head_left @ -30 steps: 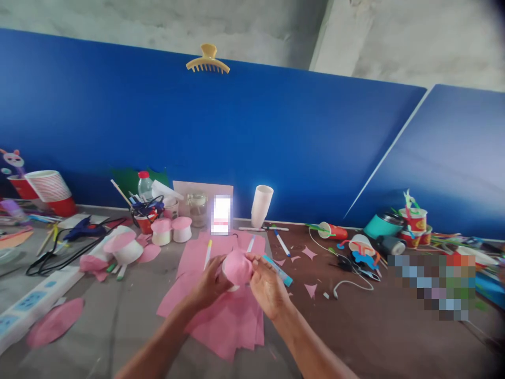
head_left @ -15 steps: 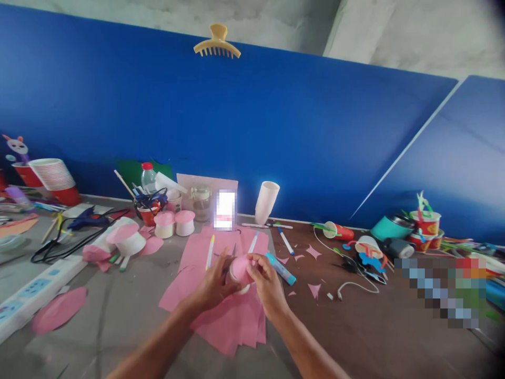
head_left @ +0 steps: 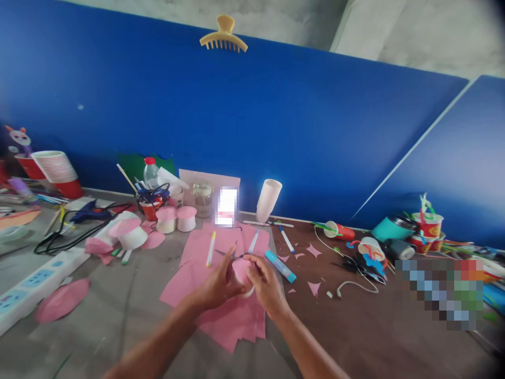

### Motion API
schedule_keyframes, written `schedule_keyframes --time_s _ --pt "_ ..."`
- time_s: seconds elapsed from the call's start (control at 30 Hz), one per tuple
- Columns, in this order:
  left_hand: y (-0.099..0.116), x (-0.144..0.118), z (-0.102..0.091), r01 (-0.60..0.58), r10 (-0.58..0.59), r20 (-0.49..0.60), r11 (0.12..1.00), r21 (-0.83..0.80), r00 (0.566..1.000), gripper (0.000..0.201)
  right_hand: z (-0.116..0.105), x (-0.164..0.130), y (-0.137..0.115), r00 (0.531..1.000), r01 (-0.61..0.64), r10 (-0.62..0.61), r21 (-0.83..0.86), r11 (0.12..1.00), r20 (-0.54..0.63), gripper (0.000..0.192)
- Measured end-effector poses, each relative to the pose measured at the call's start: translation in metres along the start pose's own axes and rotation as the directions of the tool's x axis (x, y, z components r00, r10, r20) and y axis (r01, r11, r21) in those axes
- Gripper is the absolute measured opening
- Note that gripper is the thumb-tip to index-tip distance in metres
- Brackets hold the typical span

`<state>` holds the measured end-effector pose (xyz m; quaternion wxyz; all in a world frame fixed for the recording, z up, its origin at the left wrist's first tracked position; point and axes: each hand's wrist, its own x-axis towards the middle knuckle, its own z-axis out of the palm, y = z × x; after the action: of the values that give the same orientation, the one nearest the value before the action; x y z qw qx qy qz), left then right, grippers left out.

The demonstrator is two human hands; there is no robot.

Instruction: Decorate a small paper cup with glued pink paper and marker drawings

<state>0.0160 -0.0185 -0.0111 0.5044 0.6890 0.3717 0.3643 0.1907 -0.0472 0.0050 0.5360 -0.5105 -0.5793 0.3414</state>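
Holding a small pink-topped paper cup (head_left: pixel 242 273) between them, the left hand (head_left: pixel 220 284) and the right hand (head_left: pixel 267 287) meet low in the middle of the view, just above a spread of pink paper sheets (head_left: pixel 221 316) on the counter (head_left: pixel 118 310). The left hand's fingers are closed around the cup's left side; the right hand's fingers pinch its pink top from the right, so both are clamped on the cup. A yellow-capped marker (head_left: pixel 211 248) and a blue-tipped pen (head_left: pixel 253 241) lie on the pink sheets just beyond the hands, and a light blue glue stick (head_left: pixel 280 266) lies just to the right of the right hand. Small pink paper scraps (head_left: pixel 314 288) are scattered on the brown part of the counter nearby. Farther back, two finished pink-topped cups (head_left: pixel 176 218) stand beside a glass jar (head_left: pixel 204 198), with a stack of white cups (head_left: pixel 268 200) leaning near the blue partition (head_left: pixel 276 121). A white power strip (head_left: pixel 31 288) lies at the far left, and a yellow hair claw (head_left: pixel 223 38) sits on the partition's top edge.
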Motion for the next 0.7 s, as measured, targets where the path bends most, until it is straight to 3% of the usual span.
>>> schedule_keyframes --time_s 0.1,0.2,0.33,0.5,0.7 --pt "0.004 0.0 0.002 0.042 -0.041 -0.031 0.999 0.013 0.999 0.098 -0.002 0.003 0.001 0.999 -0.042 0.043 0.031 0.999 -0.015 0.029" --pt "0.003 -0.001 0.003 0.048 -0.045 -0.076 0.998 0.03 0.996 0.099 -0.007 0.006 -0.003 0.99 -0.138 0.134 0.111 0.984 0.047 0.031" --pt "0.001 -0.002 0.004 0.03 -0.029 -0.047 0.999 0.02 0.998 0.1 -0.011 0.009 -0.01 0.975 -0.213 0.196 0.168 0.963 0.109 0.029" --pt "0.004 0.0 0.007 0.027 -0.023 -0.049 0.997 0.076 0.999 0.102 -0.009 0.009 -0.012 0.922 -0.386 0.372 0.349 0.854 0.109 0.035" --pt "0.019 -0.001 0.008 0.113 -0.112 -0.019 0.978 0.173 0.994 0.105 -0.005 0.004 -0.017 0.905 -0.42 0.41 0.392 0.819 0.113 0.026"
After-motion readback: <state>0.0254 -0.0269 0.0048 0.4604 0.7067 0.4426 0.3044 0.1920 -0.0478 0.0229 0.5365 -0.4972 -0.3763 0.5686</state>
